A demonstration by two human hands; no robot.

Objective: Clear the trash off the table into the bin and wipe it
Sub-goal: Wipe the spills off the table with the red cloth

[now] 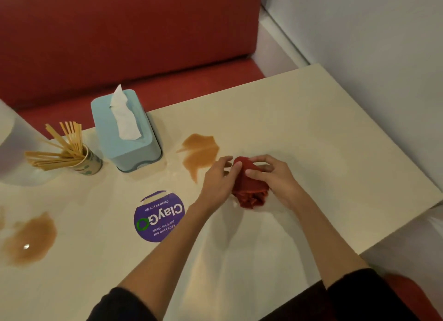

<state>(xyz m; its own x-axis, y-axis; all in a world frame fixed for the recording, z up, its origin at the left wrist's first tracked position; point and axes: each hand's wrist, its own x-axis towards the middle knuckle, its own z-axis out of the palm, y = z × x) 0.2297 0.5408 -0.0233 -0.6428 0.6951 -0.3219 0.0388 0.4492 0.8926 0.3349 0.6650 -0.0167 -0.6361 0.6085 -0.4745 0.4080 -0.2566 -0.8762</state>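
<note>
While the left hand (219, 177) pinches the eleven o'clock edge of a bunched dark-red wiping cloth (249, 191) and the right hand (271, 174) curls its fingers over the two o'clock side, the cloth rests near the middle of the cream laminate desk (311, 129). The hands are close together, both clamped on it. It looks soft, light and floppy, apt to unravel, so I'd gather it from the top into a firm pad. A brown liquid spill (200, 153) lies close at ten o'clock, and another brown puddle (28, 241) sits well away at eight o'clock.
</note>
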